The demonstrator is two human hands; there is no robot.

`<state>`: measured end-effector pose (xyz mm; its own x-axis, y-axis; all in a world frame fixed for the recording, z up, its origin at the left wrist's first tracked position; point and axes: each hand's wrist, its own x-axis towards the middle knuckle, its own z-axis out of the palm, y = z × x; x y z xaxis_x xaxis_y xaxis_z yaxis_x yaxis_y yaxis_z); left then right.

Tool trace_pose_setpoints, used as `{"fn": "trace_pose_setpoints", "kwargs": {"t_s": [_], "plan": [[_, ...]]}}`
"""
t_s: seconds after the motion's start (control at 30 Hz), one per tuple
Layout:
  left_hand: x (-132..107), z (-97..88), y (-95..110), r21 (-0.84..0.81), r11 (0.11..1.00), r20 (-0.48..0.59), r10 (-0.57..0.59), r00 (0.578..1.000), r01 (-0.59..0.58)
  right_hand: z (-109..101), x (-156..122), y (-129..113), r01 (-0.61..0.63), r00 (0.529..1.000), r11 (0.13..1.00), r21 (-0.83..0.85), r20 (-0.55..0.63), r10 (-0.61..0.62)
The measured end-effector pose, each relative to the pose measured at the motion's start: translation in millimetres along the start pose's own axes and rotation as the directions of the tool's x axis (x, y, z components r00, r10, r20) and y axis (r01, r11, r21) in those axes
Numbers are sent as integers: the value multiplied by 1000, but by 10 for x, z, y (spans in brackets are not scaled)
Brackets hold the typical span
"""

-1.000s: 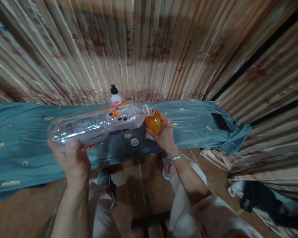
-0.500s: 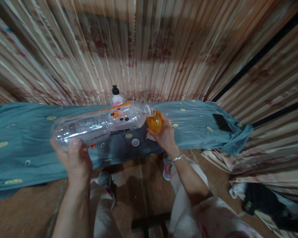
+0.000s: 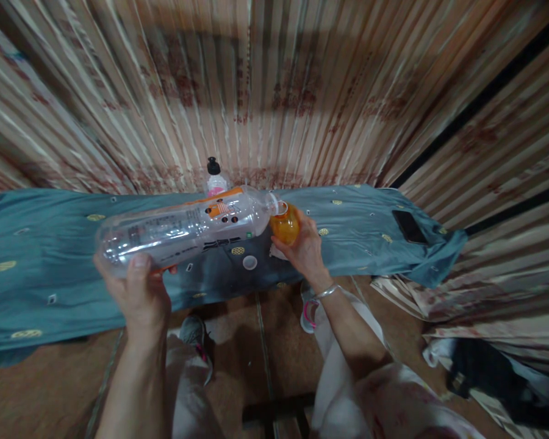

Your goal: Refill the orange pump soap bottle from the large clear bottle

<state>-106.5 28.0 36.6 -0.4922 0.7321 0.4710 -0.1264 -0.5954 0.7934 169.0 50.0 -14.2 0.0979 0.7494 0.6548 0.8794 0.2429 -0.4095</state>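
Observation:
My left hand (image 3: 139, 292) grips the base end of a large clear plastic bottle (image 3: 183, 228) with an orange label, held almost level with its open neck pointing right. The neck meets the rim of a small glass of orange liquid (image 3: 284, 224), which my right hand (image 3: 304, 250) holds from the right side. Both hover above a table draped in a blue-grey cloth (image 3: 50, 256). A white bottle cap (image 3: 249, 262) lies on the cloth just below the bottle's neck.
A small bottle with a black cap (image 3: 214, 177) stands at the back of the table by the striped curtain. A black phone (image 3: 408, 226) lies at the cloth's right end. Dark and white fabric (image 3: 485, 372) is heaped on the floor at right.
The bottle and glass have barely shifted; the view has drifted slightly. Both hands keep their hold.

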Motion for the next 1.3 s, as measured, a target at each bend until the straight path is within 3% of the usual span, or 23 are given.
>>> {"fn": "trace_pose_setpoints", "kwargs": {"t_s": [0.27,1.17,1.3], "plan": [[-14,-5,-17,61,998,8,35,999,-35,-10,-4,-5,-19,1000,1000,11,24,19],[-11,34,35,35,999,-42,-15,999,17,-17,1,4,-8,1000,1000,22,27,7],[-8,24,22,48,999,-47,19,999,-17,-28,4,-10,-19,999,999,31,28,18]]}}
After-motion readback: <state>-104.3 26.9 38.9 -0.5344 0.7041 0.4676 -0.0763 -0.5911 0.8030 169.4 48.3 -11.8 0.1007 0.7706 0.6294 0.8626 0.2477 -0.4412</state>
